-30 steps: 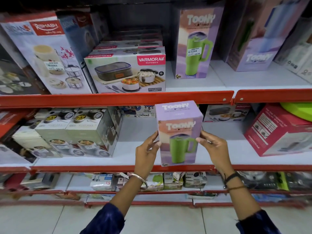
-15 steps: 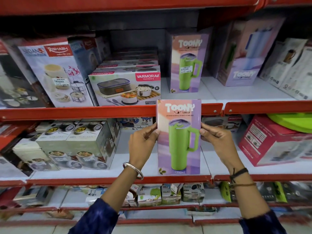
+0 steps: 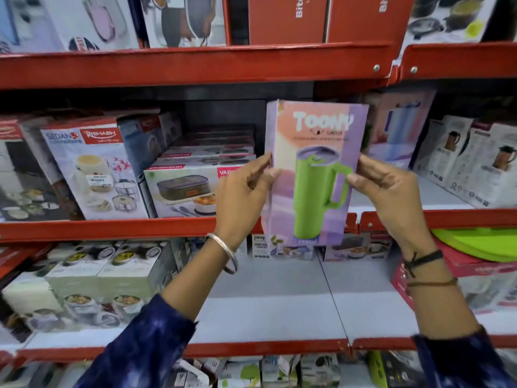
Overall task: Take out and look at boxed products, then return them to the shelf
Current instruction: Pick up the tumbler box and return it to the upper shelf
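A tall purple and pink Toony tumbler box with a green mug printed on its front is held upright in front of the middle shelf. My left hand grips its left edge and my right hand grips its right edge, both about halfway up. The box bottom hangs level with the shelf's red front lip. It hides the shelf space behind it, where another Toony box stood.
A Varmora lunch box carton and a Rishabh box stand left of the held box. Another purple tumbler box and white jug boxes stand right. Red boxes fill the top shelf. The lower shelf holds cartons at both ends.
Both hands have lifted the Toony box from the lower shelf level up to the middle shelf, turning its front upright toward me. The view has tilted upward.
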`<state>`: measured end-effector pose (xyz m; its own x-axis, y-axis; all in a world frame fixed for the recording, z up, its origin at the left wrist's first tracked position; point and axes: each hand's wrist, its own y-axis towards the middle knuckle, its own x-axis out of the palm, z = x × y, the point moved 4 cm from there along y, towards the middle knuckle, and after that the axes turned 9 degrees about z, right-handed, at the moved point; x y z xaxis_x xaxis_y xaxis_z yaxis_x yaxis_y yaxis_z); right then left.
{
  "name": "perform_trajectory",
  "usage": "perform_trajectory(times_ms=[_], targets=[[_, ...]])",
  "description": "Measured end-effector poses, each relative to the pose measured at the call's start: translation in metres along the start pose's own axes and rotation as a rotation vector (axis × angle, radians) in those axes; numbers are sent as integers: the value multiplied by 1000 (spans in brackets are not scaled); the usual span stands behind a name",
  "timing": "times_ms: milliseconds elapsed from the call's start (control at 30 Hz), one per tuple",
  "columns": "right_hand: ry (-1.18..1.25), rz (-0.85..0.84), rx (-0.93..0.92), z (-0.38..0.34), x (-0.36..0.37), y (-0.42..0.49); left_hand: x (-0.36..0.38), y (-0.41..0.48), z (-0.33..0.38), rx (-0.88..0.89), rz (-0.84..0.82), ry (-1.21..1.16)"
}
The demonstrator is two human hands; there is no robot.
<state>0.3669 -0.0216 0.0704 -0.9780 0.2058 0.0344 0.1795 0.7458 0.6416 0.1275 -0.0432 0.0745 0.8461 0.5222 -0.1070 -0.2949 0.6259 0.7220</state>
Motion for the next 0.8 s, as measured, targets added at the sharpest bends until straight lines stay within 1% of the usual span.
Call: perform_trajectory(times_ms=[100, 167, 367, 533, 800], targets=[[-9, 73, -75, -1, 1, 21, 19, 17, -5, 55, -5, -29], [-14, 101, -90, 9, 4, 31, 32, 20, -13, 62, -21, -73], [-34, 136, -30, 50, 13, 40, 61, 22, -55, 2, -23, -49], [-39, 151, 56, 84, 19, 45, 76, 27, -83, -13, -47, 69], [-107, 171, 60, 104, 26, 58, 93, 37, -89, -16, -98, 192]])
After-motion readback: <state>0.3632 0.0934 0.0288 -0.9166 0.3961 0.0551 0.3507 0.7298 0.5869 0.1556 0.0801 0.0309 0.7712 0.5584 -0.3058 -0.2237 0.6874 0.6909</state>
